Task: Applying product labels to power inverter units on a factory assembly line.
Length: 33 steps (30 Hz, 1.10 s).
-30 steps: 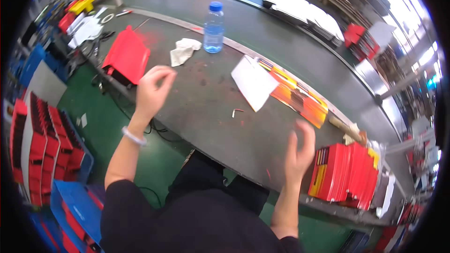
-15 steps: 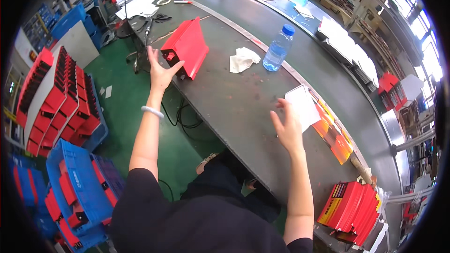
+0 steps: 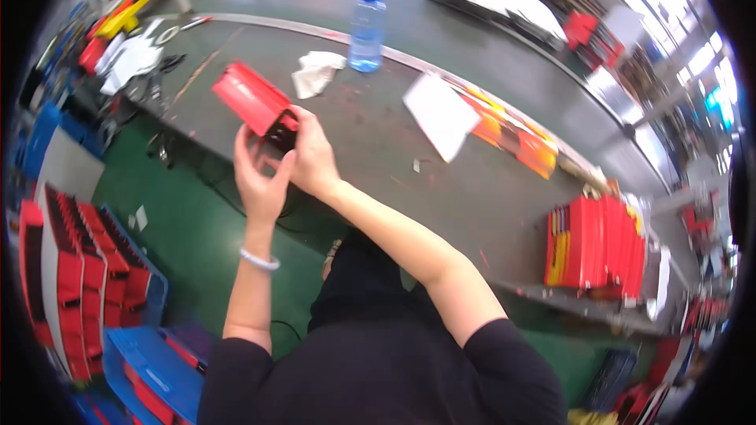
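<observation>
A red box-shaped housing point(image 3: 250, 99) with a black end panel point(image 3: 282, 131) is tilted at the near edge of the workbench. My right hand point(image 3: 313, 156) reaches across and grips the panel end, its fingers partly hidden along the box's right side. My left hand point(image 3: 262, 182), a pale bracelet on its wrist, is just below the same end. Its thumb and fingers are apart, with fingertips at the box's lower edge. Motion smears both hands a little.
On the workbench point(image 3: 378, 165) are a crumpled white cloth point(image 3: 316, 73), a blue-capped water bottle point(image 3: 367, 31), a white sheet point(image 3: 441, 114) and orange printed sheets point(image 3: 504, 132). Stacked red housings point(image 3: 594, 242) stand at the right end. Red parts point(image 3: 79, 283) and a blue crate point(image 3: 153, 370) are on the left.
My right hand has moved left from beside the white sheet to the red housing. The housing has turned and its panel end now faces me. The whole view has shifted.
</observation>
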Motion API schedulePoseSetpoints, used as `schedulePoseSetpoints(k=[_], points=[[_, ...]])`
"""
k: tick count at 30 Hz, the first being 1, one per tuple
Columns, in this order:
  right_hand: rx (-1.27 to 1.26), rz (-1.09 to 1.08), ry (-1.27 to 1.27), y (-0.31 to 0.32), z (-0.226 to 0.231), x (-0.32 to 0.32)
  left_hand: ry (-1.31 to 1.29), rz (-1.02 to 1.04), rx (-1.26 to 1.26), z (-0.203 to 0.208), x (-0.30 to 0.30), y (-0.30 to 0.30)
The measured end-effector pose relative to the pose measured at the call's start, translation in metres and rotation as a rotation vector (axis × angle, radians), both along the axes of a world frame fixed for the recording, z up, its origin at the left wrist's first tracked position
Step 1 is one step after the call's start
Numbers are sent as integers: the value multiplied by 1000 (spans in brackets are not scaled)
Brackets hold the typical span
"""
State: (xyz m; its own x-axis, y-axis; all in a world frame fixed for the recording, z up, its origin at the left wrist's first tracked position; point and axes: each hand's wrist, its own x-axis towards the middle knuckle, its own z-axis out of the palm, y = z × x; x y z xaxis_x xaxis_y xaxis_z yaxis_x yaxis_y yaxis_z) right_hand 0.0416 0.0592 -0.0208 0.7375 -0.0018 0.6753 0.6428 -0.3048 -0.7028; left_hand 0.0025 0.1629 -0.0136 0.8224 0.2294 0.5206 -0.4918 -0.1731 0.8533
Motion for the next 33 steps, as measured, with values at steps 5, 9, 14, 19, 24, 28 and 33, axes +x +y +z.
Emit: schedulePoseSetpoints(k=[5, 9, 14, 19, 24, 28, 33], points=[[-19, -97, 46, -28, 10, 2, 60, 173, 197, -5, 5, 15], [37, -19, 308, -90, 34, -25, 106, 294, 193, 3, 18, 22], [539, 192, 851, -199, 65, -108, 87, -57, 32, 9, 27, 0], [717, -16, 886, -285, 33, -173, -38, -258, 540, 14, 76, -93], [730, -105, 911, -324, 12, -180, 111, -357, 760, -25, 159, -186], [708, -111, 939, -339, 6, -178, 182, -554, 387, -16, 168, -196], [633, -215, 1030, -346, 3, -183, 311, -478, -112, 34, 106, -93]])
